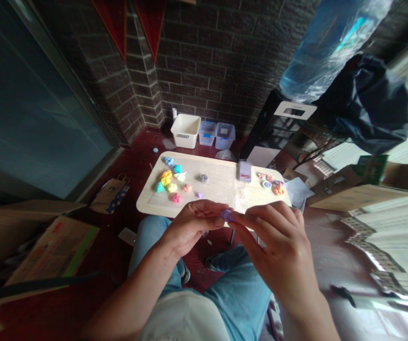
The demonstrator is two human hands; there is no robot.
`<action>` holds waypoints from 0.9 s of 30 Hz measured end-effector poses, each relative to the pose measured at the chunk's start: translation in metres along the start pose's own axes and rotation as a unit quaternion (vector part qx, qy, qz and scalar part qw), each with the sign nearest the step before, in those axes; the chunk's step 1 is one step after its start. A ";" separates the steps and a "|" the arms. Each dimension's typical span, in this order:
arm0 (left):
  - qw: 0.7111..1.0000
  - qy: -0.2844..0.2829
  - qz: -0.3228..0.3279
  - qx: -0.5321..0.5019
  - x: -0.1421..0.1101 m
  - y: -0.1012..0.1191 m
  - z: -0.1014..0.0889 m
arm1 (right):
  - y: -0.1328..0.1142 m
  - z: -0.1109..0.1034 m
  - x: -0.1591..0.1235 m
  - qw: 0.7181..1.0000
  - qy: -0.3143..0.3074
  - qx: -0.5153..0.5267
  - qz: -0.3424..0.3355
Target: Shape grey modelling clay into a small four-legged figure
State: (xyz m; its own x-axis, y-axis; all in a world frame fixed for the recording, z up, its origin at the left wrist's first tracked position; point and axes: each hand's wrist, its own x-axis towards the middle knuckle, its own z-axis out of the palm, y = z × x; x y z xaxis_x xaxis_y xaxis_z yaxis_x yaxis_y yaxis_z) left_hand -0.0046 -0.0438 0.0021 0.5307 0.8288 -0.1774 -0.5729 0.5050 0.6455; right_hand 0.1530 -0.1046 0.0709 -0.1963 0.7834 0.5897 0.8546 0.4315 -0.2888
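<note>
Near the frame's center, purple clay [228, 216] pinched between thumb and fingertips of left hand [193, 225] and right hand [273, 232], just in front of the near edge of the pale table [145, 201]; colored clay lumps [166, 179] at the table's left side.

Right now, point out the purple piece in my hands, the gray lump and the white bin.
Purple piece [227, 216]: head view, middle of its visible face.
Gray lump [203, 178]: head view, middle of its top.
White bin [184, 140]: head view, front wall.
</note>
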 end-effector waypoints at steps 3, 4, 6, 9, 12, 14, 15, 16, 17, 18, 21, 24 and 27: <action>1.000 0.001 0.005 0.005 0.000 0.001 0.000 | 0.001 -0.002 0.000 1.000 -0.004 -0.006 -0.002; 1.000 0.000 0.007 0.006 0.000 0.001 0.000 | 0.001 -0.002 0.000 1.000 -0.004 -0.008 -0.004; 1.000 -0.002 0.007 0.011 -0.001 0.002 0.000 | 0.001 -0.003 0.001 1.000 -0.005 -0.009 -0.009; 1.000 -0.004 0.004 0.014 -0.001 0.002 0.001 | -0.001 -0.004 0.002 1.000 -0.004 -0.006 -0.014; 1.000 -0.001 0.001 0.013 -0.002 0.002 0.001 | -0.002 -0.003 0.003 1.000 0.000 -0.006 -0.024; 1.000 0.001 0.002 0.016 -0.002 0.001 0.001 | -0.002 -0.003 0.003 1.000 0.002 -0.006 -0.029; 1.000 0.004 0.003 0.017 -0.003 0.001 0.001 | -0.002 -0.002 0.003 1.000 0.003 -0.006 -0.030; 1.000 0.004 0.004 0.018 -0.003 0.001 0.001 | -0.001 -0.002 0.002 1.000 0.002 -0.006 -0.030; 1.000 0.004 0.006 0.017 -0.002 0.000 0.001 | 0.000 -0.002 0.001 1.000 -0.001 -0.006 -0.029; 1.000 0.003 0.008 0.014 -0.002 0.000 0.001 | 0.001 -0.002 0.000 1.000 -0.004 -0.004 -0.026; 1.000 -0.004 0.010 0.000 -0.002 -0.001 0.000 | 0.007 -0.002 -0.004 0.999 -0.014 0.031 0.005; 1.000 -0.001 0.005 -0.023 -0.001 -0.003 -0.001 | 0.015 -0.001 -0.009 0.995 -0.011 0.070 0.067; 0.999 0.001 -0.009 -0.045 -0.002 -0.004 -0.002 | 0.020 0.003 -0.013 0.988 -0.019 0.097 0.117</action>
State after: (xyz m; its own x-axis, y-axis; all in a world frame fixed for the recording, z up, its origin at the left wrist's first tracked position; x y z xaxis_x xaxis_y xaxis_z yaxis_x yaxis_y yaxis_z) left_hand -0.0043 -0.0469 -0.0018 0.5399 0.8202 -0.1892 -0.6179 0.5388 0.5726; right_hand 0.1709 -0.1043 0.0551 -0.0250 0.8862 0.4626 0.7710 0.3116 -0.5554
